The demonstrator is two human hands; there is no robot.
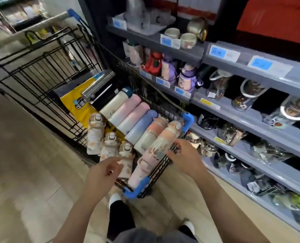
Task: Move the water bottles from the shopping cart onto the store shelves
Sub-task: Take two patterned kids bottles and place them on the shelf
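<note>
The right hand lay on a pink bottle in the cart, fingers not closed around it. The left hand hung open, holding nothing. A loose grab could let the smooth bottle slip and fall.

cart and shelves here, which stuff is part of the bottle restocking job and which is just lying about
Part of the job:
- shopping cart
- pink bottle under the right hand
- pastel bottles lying in a row
- three small beige bottles
- grey shelves
- left hand, empty

Just lying about:
- yellow bag in the cart
- cups on the upper shelf
</note>
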